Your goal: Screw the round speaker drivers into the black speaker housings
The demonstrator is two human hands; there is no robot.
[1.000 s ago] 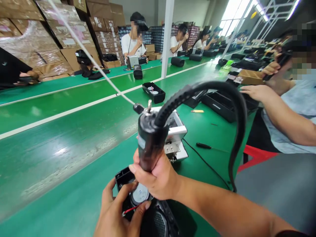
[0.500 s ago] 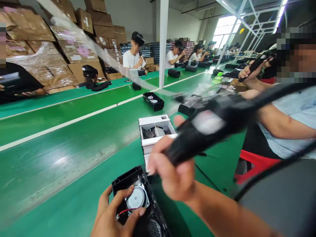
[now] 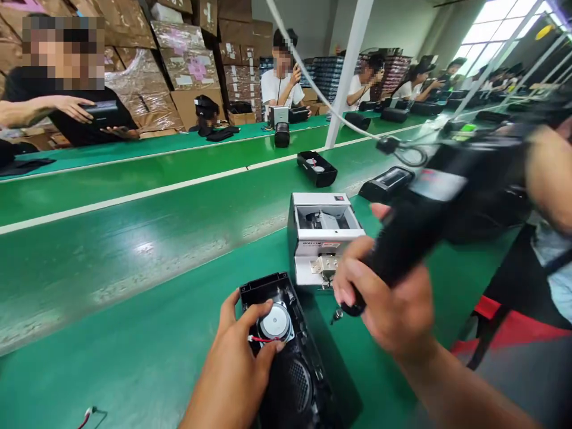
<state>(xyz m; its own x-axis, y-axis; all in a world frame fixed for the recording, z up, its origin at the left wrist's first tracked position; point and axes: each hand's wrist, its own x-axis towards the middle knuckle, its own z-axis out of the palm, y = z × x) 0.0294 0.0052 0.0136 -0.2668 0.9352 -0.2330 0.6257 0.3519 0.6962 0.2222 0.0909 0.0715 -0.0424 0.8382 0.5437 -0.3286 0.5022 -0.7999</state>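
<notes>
My left hand (image 3: 241, 351) grips a round speaker (image 3: 274, 322) with thumb and fingertips, in the upper end of an open black speaker housing (image 3: 308, 339). A red wire with a white plug lies by my fingers. Further down the housing is a round grille (image 3: 300, 384), with no speaker over it. My right hand (image 3: 388, 298) is wrapped round a black electric screwdriver (image 3: 415, 220), which slants with its bit down to the left. The bit is beside the front of a white screw feeder (image 3: 322, 238), above the green table; whether it carries a screw I cannot tell.
Another open housing (image 3: 316, 170) with speakers and a black casing (image 3: 386, 183) lie behind the feeder. A white cable (image 3: 308, 77) hangs across the view to the screwdriver's top. A loose wire (image 3: 89, 414) is at lower left. Co-workers sit across the belt and at my right.
The view has swung left, so things sit further right. My right hand has moved the screwdriver and its bit now shows by the feeder. My left hand keeps its grip on the speaker.
</notes>
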